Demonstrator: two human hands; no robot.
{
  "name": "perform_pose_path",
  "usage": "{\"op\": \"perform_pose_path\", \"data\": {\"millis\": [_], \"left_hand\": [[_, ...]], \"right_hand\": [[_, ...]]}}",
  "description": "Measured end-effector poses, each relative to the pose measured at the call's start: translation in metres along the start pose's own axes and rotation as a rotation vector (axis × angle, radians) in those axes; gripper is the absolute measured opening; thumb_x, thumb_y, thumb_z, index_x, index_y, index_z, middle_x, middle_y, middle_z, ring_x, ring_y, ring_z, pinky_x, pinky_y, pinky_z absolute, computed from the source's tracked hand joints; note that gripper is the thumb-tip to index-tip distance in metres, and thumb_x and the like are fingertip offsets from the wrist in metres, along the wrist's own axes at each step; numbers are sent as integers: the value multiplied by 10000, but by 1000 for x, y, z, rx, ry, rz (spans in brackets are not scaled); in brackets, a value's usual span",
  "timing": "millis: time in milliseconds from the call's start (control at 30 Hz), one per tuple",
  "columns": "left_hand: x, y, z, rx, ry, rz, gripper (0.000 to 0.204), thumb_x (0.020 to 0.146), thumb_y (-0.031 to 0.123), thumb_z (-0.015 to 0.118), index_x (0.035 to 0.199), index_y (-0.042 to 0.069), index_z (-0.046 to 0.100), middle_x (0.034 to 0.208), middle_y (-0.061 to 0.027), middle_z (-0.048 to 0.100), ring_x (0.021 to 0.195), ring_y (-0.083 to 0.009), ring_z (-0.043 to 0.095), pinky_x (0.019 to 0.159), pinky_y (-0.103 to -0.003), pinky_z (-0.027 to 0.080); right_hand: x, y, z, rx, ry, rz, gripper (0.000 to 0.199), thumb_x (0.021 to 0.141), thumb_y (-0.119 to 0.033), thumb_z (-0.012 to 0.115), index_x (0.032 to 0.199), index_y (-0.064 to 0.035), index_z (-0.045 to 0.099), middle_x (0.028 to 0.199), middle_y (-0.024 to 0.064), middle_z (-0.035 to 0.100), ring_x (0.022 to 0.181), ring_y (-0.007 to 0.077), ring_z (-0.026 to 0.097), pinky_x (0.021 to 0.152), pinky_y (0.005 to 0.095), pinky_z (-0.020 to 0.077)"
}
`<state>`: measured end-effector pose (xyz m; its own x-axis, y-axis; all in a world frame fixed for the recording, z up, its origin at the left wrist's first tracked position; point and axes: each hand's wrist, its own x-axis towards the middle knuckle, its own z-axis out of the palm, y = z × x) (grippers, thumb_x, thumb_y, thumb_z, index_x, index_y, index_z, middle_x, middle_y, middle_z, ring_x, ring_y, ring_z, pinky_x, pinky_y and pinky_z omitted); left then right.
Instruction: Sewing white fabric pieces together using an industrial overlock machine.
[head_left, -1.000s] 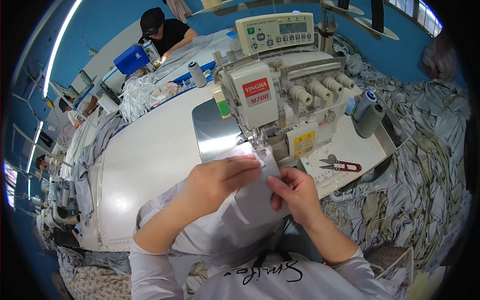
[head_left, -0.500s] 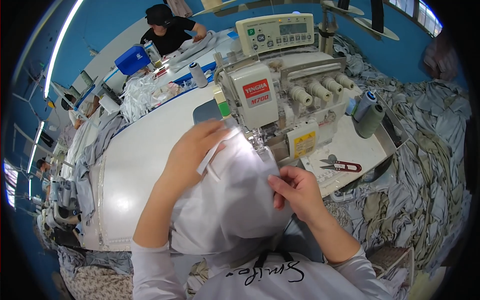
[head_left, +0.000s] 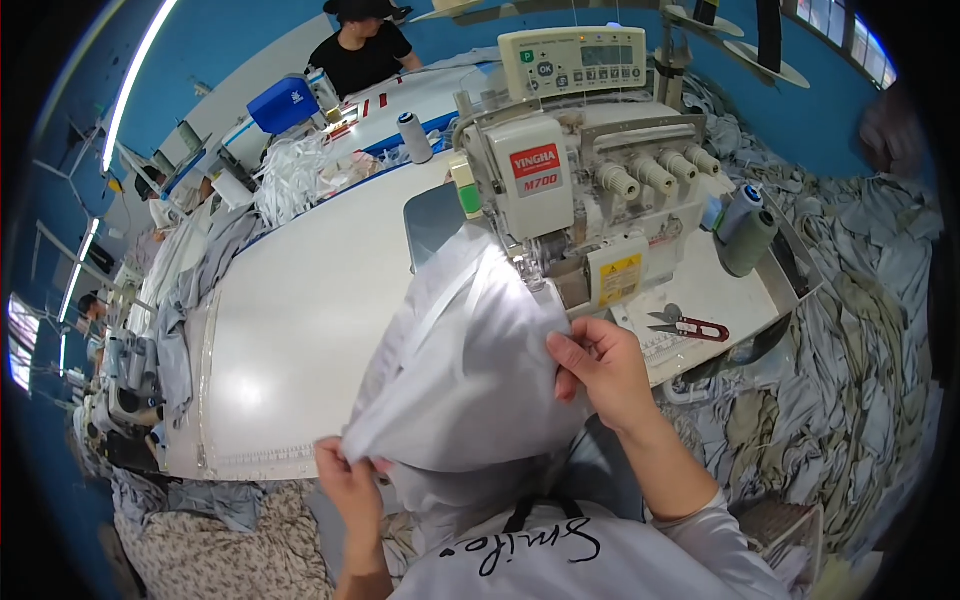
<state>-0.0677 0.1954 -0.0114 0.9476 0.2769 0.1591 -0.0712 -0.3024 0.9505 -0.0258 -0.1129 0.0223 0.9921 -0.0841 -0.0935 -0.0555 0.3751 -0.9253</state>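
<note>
A piece of white fabric (head_left: 470, 370) stretches from the needle area of an overlock sewing machine (head_left: 545, 190) down toward my lap. My left hand (head_left: 350, 485) pinches its lower left corner just off the table's front edge, fingers closed on the cloth. On the other side, my right hand (head_left: 600, 365) grips the fabric's right edge between thumb and fingers, a little below the presser foot. The machine's lamp lights the cloth brightly near the needle. The exact point where fabric meets the needle is too small to make out.
Red-handled thread snips (head_left: 690, 325) lie right of the machine, near thread cones (head_left: 745, 245). A grey cone (head_left: 413, 138) stands on the white table (head_left: 270, 370). Heaped garments (head_left: 850, 350) fill the right side. Another person (head_left: 362, 50) sits across the table.
My left hand has moved from beside the needle down to the fabric's lower left corner, drawing that edge out straight. My right hand keeps its hold. The view has shifted slightly.
</note>
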Motion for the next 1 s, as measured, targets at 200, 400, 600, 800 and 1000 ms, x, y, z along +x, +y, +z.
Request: {"op": "perform_pose_path", "data": {"millis": [200,400,600,800,1000], "left_hand": [[56,33,26,-152,109,370,178,927,36,488,1055,52,366,850,26,349,732,-54,374,640,-172,359],[92,62,38,-229,-31,415,180,948,-2,422,1086,55,322,934,-9,379,828,-76,384,777,-188,344],[129,74,38,-182,12,493,209,942,-16,406,1122,54,326,970,-15,395,851,-79,410,779,-181,340],[161,99,38,-149,39,579,216,940,-7,434,1120,49,329,999,-38,440,888,-75,442,792,-194,368],[199,122,34,-108,81,658,234,922,3,475,1109,44,339,953,-40,462,817,-79,481,742,-206,400]], "right_hand": [[1,1,-1,7,-28,7,171,873,-155,657,839,-8,577,604,21,565,458,91,544,430,221,430],[2,0,-5,-2,-47,19,149,862,-130,665,845,-12,575,623,21,567,455,90,543,423,211,422],[3,-2,-6,11,-65,34,146,857,-124,669,848,-14,573,628,24,569,449,90,539,417,206,417],[2,-3,-5,25,-76,29,148,856,-124,671,838,-20,567,633,24,572,449,94,541,415,209,417],[4,-2,-5,33,-96,32,153,859,-126,669,821,-27,560,632,23,572,451,99,544,415,212,419]]}}
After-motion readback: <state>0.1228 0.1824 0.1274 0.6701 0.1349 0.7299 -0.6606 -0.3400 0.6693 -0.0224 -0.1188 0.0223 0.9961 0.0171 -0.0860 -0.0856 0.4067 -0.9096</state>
